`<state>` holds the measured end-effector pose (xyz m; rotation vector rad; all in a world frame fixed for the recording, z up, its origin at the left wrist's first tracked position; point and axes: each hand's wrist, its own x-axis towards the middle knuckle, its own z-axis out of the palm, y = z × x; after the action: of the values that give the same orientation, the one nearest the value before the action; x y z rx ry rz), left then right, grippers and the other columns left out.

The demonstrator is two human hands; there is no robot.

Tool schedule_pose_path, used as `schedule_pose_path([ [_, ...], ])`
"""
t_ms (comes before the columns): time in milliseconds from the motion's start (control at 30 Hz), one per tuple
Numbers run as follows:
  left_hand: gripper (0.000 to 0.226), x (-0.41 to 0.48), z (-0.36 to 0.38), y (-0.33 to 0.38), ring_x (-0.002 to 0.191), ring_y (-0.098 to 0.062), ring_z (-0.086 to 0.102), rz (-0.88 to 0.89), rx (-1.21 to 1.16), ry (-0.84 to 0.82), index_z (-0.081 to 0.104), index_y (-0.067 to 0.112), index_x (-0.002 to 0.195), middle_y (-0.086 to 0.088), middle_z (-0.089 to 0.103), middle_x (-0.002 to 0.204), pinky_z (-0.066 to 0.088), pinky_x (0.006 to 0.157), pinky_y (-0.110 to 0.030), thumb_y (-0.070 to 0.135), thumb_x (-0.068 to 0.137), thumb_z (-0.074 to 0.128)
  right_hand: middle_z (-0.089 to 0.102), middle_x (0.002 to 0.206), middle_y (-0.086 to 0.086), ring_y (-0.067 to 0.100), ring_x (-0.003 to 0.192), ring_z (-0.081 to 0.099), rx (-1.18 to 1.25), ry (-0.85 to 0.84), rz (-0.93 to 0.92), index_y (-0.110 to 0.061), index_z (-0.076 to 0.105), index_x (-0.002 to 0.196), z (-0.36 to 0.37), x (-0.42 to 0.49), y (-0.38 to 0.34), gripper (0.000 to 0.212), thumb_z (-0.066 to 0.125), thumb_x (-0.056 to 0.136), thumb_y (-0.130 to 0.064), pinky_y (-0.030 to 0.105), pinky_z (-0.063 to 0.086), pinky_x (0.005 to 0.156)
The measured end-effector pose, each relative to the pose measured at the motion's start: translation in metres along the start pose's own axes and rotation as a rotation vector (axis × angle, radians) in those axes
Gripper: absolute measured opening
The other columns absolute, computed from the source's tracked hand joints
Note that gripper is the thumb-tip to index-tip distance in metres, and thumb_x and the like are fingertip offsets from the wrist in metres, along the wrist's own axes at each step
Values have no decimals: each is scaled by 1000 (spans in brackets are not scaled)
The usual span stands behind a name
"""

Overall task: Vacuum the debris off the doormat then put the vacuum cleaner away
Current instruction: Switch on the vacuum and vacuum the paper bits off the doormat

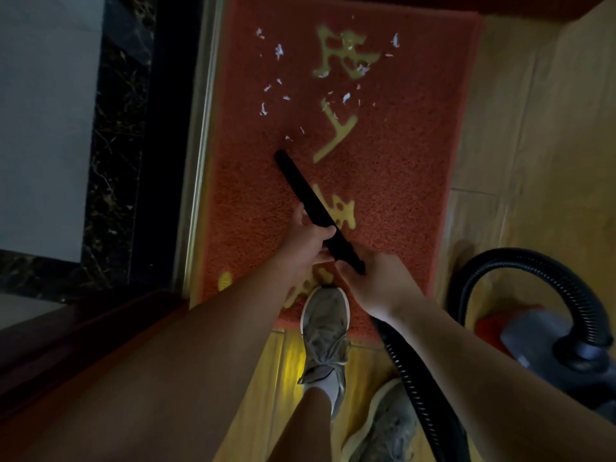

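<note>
The left hand (305,243) and right hand (378,283) curl fingers round the crevice nozzle (296,178), its tip down at the doormat (416,168) just short of the paper scraps (279,51), which a hasty sweep could scatter.

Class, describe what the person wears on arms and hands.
The left forearm and right forearm are bare, no sleeve in frame. Neither the left hand nor the right hand wears a glove; no watch, bracelet or ring shows in the dim light.
</note>
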<state>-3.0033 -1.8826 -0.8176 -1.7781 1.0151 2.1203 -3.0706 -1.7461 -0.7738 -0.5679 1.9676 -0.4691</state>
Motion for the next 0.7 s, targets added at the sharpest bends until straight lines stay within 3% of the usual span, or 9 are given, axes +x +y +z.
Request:
schedule_pose_path([
  [300,82,9,-10,10,104,-30,71,22,-13,-15,24,33,160,-12,63,130,62,83,-51,-3,97,61,60,68,-8,8,52,56,37,-13,-6,-35,52,140,-1,7,-13,39,53,101,-38,13,29,40],
  [467,80,9,-11,12,102,-28,71,26,-5,-28,24,34,160,-8,64,125,61,74,-43,-2,98,60,63,70,-6,10,53,59,48,-18,3,-34,52,141,-1,9,-13,40,53,101,-39,17,33,40],
  [700,78,8,-13,14,102,-28,71,33,7,-42,23,34,159,-4,65,116,61,79,-44,-2,99,58,65,70,-4,8,50,59,47,-9,8,-31,56,132,1,10,-16,33,53,100,-39,18,34,41],
])
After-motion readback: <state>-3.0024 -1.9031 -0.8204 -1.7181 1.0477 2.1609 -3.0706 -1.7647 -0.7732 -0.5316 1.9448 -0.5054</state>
